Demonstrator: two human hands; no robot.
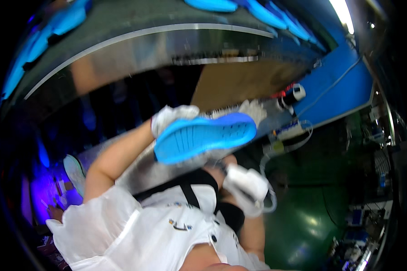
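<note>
My left hand [172,118], in a white glove, is closed on the far edge of a blue shoe sole [203,137]. The sole lies tilted across the middle of the view, its ribbed and dotted face showing. Below and to the right of it is my right hand [246,192], also gloved in white and blurred by motion. Its fingers look wrapped round something pale with a dark tip, whose kind I cannot make out. A thin pale hose [262,163] curves up from beside that hand. Beyond the sole's right end sits white crumpled glove-like cloth [254,110], partly hidden.
Several blue soles [212,4] lie along the dark conveyor belt [135,16] at the back. A brown board [244,81] stands below its metal edge. To the right are a black-and-white cylindrical device [294,95] and a blue panel [343,90]. A pale sole [74,174] rests at left.
</note>
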